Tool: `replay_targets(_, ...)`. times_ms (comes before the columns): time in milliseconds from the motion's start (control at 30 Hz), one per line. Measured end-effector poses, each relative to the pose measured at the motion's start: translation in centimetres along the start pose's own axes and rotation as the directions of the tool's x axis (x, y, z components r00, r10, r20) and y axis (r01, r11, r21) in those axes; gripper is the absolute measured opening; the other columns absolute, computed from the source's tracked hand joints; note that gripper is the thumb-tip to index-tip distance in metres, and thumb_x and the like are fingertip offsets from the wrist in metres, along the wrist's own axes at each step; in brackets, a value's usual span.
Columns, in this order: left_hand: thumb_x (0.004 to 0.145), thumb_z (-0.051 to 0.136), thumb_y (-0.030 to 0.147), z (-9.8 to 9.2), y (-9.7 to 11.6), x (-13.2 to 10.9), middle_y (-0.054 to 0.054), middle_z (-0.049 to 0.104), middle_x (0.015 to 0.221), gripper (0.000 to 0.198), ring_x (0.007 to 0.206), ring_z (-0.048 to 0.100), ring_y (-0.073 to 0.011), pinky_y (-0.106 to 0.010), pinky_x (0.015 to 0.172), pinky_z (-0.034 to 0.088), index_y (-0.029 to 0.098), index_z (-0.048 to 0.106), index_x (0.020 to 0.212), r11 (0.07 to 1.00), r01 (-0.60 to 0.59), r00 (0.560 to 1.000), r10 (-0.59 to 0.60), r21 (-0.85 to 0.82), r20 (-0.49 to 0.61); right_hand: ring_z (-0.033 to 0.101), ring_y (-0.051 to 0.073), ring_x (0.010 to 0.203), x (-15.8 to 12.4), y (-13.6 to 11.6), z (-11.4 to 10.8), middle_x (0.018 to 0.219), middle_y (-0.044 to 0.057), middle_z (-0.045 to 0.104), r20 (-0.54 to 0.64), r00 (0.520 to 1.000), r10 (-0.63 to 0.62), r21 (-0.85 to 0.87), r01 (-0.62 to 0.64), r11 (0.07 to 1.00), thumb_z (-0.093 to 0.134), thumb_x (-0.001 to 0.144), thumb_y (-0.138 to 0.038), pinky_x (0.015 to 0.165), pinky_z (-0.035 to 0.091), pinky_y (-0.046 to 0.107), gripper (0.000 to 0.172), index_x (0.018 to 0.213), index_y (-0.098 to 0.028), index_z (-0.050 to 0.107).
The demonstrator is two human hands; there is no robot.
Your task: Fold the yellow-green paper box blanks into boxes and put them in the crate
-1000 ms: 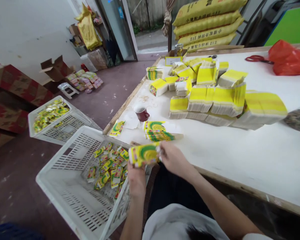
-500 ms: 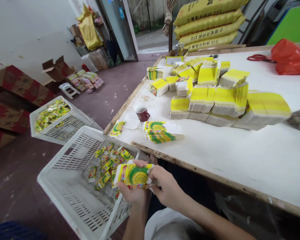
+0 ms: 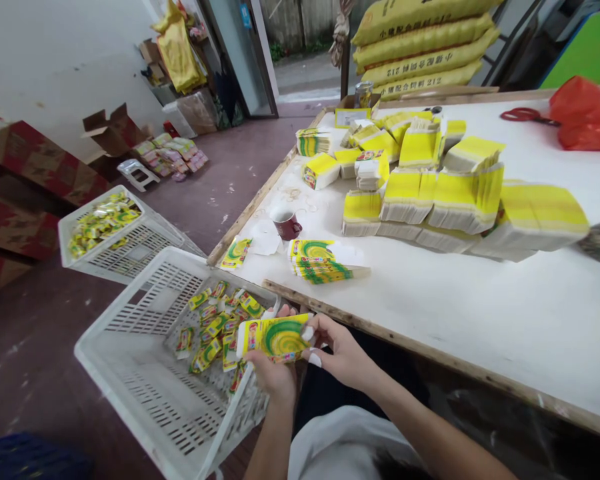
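A yellow and green printed packet point(image 3: 277, 337) with a swirl pattern lies across my left hand point(image 3: 276, 377), whose thumb and fingers hold it along its edges. My right hand point(image 3: 337, 350) pinches the packet's right end between thumb and fingertips. Both hands are over the right rim of a white plastic crate point(image 3: 130, 373), beside the table edge. Several similar small packets point(image 3: 215, 327) lie loose inside that crate. On the table just beyond my hands rests a fanned stack of matching printed packets point(image 3: 320, 260).
Near the table's point(image 3: 455, 293) left corner stand a maroon mug point(image 3: 286, 223) and a single flat packet point(image 3: 237, 253). Yellow-topped stacks point(image 3: 430, 193) fill the table's middle. Farther right are red scissors point(image 3: 527, 115) and a red plastic bag point(image 3: 585, 113). A second crate point(image 3: 115, 257) of packets stands behind the first.
The packet has shifted slightly right and up with both hands, and its face shows more flatly. My right fingers now pinch nearer its upper right corner.
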State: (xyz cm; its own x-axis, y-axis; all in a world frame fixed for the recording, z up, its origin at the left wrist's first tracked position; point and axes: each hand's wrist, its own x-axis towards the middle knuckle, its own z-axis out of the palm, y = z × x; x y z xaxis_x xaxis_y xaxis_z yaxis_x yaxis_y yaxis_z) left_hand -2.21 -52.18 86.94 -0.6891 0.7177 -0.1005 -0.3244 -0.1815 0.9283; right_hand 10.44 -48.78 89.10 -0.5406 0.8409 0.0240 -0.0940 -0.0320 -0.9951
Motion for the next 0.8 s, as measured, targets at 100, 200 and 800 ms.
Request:
replay_targets(100,0.069,0.053,0.089,1.0,1.0,-0.1,-0.009,0.07,0.085,0.077,0.095,0.068,-0.0301,-0.039,0.08,0.057,0.018,0.07,0.093,0.986,0.048,0.999,-0.043,-0.163,0.031,0.048,0.01,0.067,-0.3,0.3,0.6,0.079,-0.004,0.053,0.073,0.993,0.091,0.077,-0.097,0.992,0.068,0.074,-0.018,0.062,0.041,0.022,0.025,0.086,-0.021,0.047)
replay_targets(200,0.063,0.062,0.087,1.7,1.9,-0.1,-0.003,0.059,0.068,0.072,0.068,0.06,-0.0204,-0.032,0.065,0.054,0.017,0.065,0.081,0.958,0.007,0.996,0.017,-0.287,0.082,0.045,0.01,0.069,-0.8,0.6,1.4,0.081,-0.005,0.052,0.074,0.995,0.061,-0.018,-0.06,0.998,0.074,0.067,-0.013,0.063,0.04,0.022,0.034,0.088,-0.021,0.049)
replay_targets(800,0.057,0.093,0.041,-0.8,-1.0,0.3,-0.001,0.072,0.065,0.035,0.057,0.067,-0.0136,-0.024,0.059,0.058,0.017,0.071,0.068,0.999,-0.039,0.999,0.039,0.002,0.023,0.051,0.011,0.061,0.9,0.5,-1.6,0.069,-0.002,0.061,-0.076,0.996,-0.056,-0.143,0.045,0.989,0.062,0.082,-0.02,0.059,0.04,0.023,0.006,0.077,-0.018,0.061)
